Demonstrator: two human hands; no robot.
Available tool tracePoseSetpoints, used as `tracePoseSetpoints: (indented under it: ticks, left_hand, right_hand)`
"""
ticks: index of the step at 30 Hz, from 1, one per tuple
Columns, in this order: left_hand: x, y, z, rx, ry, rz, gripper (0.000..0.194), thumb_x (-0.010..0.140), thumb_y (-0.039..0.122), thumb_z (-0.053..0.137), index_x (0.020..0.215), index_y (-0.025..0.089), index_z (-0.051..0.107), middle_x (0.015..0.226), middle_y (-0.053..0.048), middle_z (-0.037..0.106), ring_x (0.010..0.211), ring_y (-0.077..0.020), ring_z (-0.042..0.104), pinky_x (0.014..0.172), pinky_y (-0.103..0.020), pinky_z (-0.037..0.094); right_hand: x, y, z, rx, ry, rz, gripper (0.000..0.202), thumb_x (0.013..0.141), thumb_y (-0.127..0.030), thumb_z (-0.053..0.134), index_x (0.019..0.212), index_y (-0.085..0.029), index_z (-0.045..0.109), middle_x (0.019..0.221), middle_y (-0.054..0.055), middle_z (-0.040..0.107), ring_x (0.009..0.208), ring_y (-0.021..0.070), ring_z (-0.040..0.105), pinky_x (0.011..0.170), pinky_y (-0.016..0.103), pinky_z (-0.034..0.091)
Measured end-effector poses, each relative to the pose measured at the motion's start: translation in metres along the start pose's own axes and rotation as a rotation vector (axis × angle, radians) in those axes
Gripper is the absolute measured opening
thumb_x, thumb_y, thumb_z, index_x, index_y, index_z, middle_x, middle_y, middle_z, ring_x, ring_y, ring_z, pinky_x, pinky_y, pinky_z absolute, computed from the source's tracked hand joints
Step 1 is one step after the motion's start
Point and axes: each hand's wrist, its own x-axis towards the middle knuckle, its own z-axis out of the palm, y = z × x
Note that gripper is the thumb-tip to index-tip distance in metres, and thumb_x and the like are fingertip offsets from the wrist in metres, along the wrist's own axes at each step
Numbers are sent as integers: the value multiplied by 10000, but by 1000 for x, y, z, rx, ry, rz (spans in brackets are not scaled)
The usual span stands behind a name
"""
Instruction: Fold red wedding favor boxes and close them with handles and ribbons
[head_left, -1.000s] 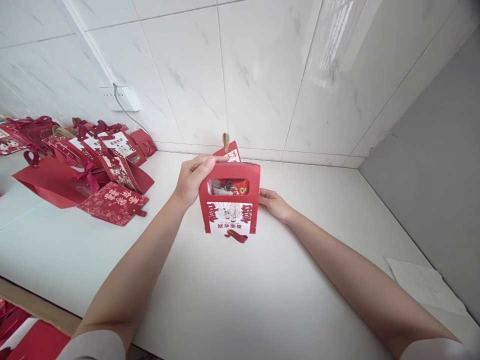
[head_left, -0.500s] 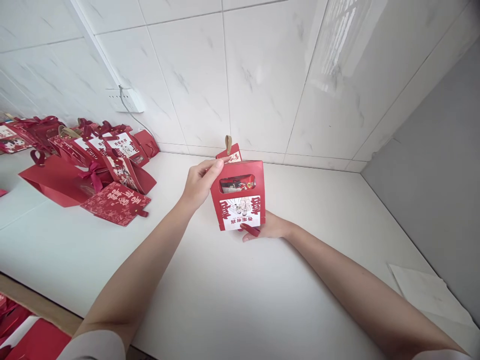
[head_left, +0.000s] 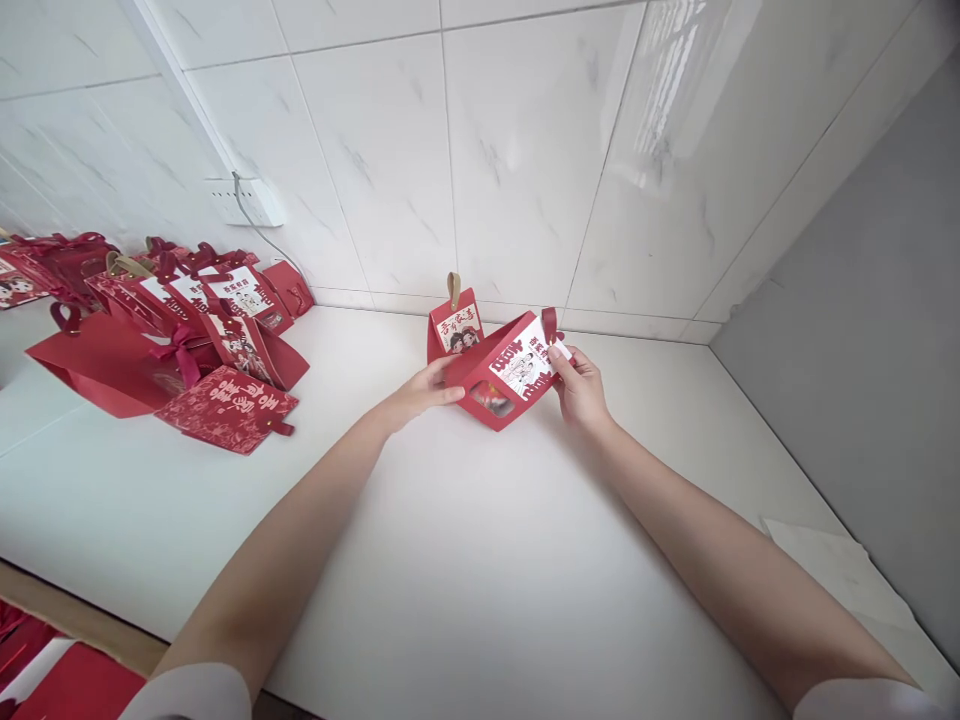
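A red gift box [head_left: 523,362] with a white printed label, a small window and a dark red ribbon loop is tilted sideways between my hands, above the white tabletop. My left hand [head_left: 421,393] grips its lower left end, thumb on the front near the window. At the upper right end, by the ribbon, my right hand [head_left: 579,385] pinches the label side with thumb and fingers. Through the window some colourful contents show, too small to name. Just behind stands a second red gift box [head_left: 459,325] with a tan loop and printed figures, partly covered by the held one.
Several red gift boxes [head_left: 247,295] crowd the left side of the table [head_left: 480,590] near the wall. A flat red patterned box [head_left: 229,405] lies before them. A socket with a cable [head_left: 247,203] is on the tiled wall. Red packaging [head_left: 71,680] sits lower left.
The held gift box has turned from label upside down to tilted with its ribbon end at upper right. My right hand has moved up to that end; my left hand has moved slightly down.
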Motion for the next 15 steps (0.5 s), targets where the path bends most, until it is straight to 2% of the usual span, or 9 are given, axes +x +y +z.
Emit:
tracePoseSetpoints:
  ticks: [3,6,8,10,12,15]
  left_hand:
    - [5,-22,15,-33,102,102,789,685,394,841,1385,275,497,1435,-120,552,1283,-327,560,1039,-504,478]
    - [5,-35,30,29,201,163,664,723,423,810,1300,224,549,1340,-125,625,1202,-320,616,999,-467,507]
    - [4,-39,34,62,201,177,555,782,500,735,1238,209,612,1303,-120,653,1168,-326,634,989,-453,507]
    - [2,-42,36,116,170,162,509,833,561,652,1203,212,663,1292,-106,667,1179,-333,625,1016,-444,484]
    - [2,-44,36,130,222,108,519,852,605,600,1176,211,692,1266,-95,684,1190,-335,616,1042,-436,456]
    - [3,-42,41,-112,331,35,560,846,652,569,1159,201,685,1212,-94,707,1110,-307,650,971,-406,490]
  right_hand:
    - [-6,-9,8,-83,-9,-62,375,801,-588,673,969,-255,632,1000,56,708,991,278,651,890,437,526]
    - [-16,-7,20,-34,-103,-92,503,810,-566,683,1206,-291,536,1237,62,658,1144,278,609,965,427,514]
    - [-21,-1,25,34,-225,-42,632,813,-544,698,1342,-322,433,1387,56,577,1237,264,567,1019,415,494]
    - [-26,6,26,47,-341,46,698,833,-550,680,1420,-332,372,1480,48,501,1312,249,516,1072,402,460]
    - [-29,12,26,33,-403,102,714,870,-598,607,1478,-345,331,1543,27,435,1363,243,468,1103,401,432]
    - [-28,16,23,47,-387,127,702,917,-718,381,1530,-399,256,1564,-3,412,1339,256,498,1059,430,463]
